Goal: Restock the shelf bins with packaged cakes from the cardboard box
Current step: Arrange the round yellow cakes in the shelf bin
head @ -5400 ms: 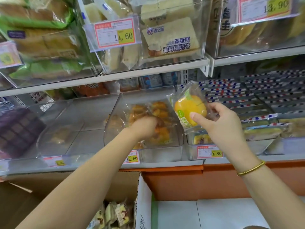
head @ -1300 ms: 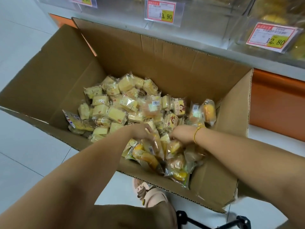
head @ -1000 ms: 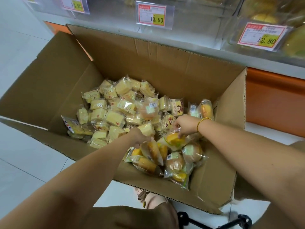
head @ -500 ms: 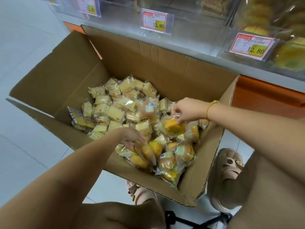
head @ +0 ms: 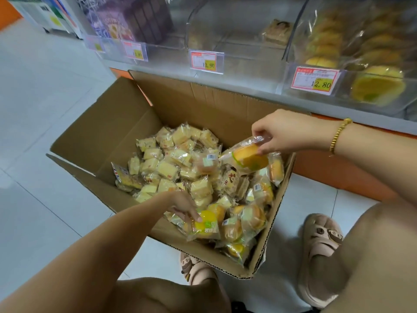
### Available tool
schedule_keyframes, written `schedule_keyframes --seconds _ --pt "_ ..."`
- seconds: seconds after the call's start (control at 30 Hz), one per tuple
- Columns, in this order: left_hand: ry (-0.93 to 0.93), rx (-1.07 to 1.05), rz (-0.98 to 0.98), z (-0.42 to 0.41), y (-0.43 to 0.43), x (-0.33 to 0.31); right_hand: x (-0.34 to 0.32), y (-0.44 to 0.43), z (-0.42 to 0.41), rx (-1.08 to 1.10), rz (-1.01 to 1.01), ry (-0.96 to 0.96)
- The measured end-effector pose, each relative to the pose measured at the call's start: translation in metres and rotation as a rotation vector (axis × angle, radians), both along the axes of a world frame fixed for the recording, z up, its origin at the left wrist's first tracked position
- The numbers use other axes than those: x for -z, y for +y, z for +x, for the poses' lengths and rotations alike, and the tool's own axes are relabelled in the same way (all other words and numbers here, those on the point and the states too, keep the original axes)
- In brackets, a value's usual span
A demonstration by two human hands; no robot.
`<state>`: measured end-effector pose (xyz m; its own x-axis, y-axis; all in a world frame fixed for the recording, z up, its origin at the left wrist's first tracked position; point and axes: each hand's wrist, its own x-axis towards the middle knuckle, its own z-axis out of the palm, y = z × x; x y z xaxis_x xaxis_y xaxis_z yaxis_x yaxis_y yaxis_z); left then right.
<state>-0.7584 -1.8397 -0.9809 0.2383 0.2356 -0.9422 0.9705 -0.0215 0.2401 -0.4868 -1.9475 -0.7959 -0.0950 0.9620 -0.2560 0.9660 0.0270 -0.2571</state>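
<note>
The cake (head: 248, 158), round and orange in a clear wrapper, hangs over the right end of the box (head: 108, 123). My right hand (head: 282, 132) pinches its wrapper edge between thumb and fingertips. A second cake (head: 206, 223) of the same kind lies in the near corner of the box. My left hand (head: 182, 205) is on it, fingers curled down and nipping the top of its wrapper. It rests on the pile (head: 176, 163) and does not look lifted.

I judge the job far from finished. The pile covers most of the box floor: pale square cakes to the left and back, orange round ones to the right and front. On the shelf above, the bin (head: 352, 101) behind the 12.80 tag (head: 314, 81) already holds round yellow cakes that look like the match for mine, with room showing above them. The middle bin (head: 237, 41) looks nearly bare, with one brownish packet at the back.

I expect these two go up to the right bin next, then many more trips.
</note>
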Motion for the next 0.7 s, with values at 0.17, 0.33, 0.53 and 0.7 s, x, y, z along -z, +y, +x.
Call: schedule_keyframes --seconds 0.17,0.33,0.53,0.7 --pt "-0.031 0.006 -0.113 0.017 -0.006 -0.012 -0.001 -0.029 0.025 0.073 -0.003 0.069" --pt "-0.261 -0.107 -0.008 0.032 0.019 -0.045 -0.018 -0.034 0.040 0.187 0.126 0.172" --pt "-0.760 -0.477 0.483 0.077 0.056 -0.162 -0.062 -0.034 0.062 0.534 0.359 0.597" --pt "-1.051 -0.505 0.727 0.108 0.045 -0.240 -0.081 -0.045 0.091 0.740 0.432 0.878"
